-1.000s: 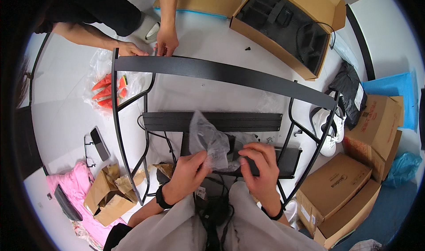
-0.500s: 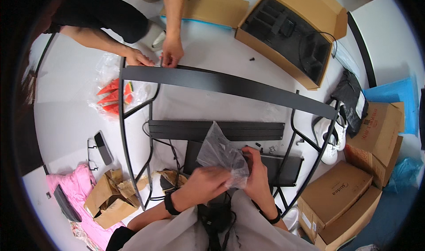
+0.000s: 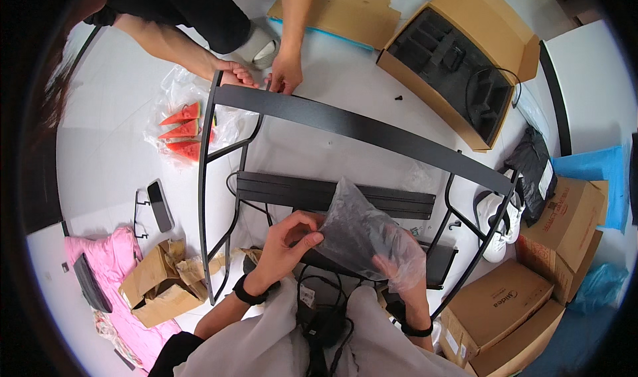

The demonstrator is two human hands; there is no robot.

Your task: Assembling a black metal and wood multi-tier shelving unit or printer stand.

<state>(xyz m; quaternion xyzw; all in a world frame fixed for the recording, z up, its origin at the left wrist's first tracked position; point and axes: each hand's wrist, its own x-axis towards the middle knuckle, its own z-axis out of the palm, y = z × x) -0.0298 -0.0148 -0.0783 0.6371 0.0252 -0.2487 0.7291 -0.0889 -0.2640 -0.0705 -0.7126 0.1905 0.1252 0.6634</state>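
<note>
A clear plastic bag (image 3: 359, 227) spreads between my hands, above a black panel. My left hand (image 3: 287, 244) is at its left edge, fingers curled and thumb and fingertips against the plastic. The plastic covers much of my right hand (image 3: 402, 261), whose fingers show only hazily through it; I cannot tell how they are closed. Around the bag stands a black metal frame (image 3: 359, 123) with a wide curved bar across its far side. At the frame's far left corner, another person's two hands (image 3: 286, 75) work close to the bar's end.
Watermelon slices (image 3: 183, 131) lie on plastic at the left, with a phone (image 3: 159, 205) nearer. An open carton with black foam (image 3: 442, 65) sits at the far right. Brown boxes (image 3: 508, 304) and white shoes (image 3: 495, 227) stand at right. Black slats (image 3: 286, 188) lie inside the frame.
My hands have moved apart and the bag has spread wider between them. My right hand is now behind or inside the plastic. The other person's left-side hand has come away from the bar.
</note>
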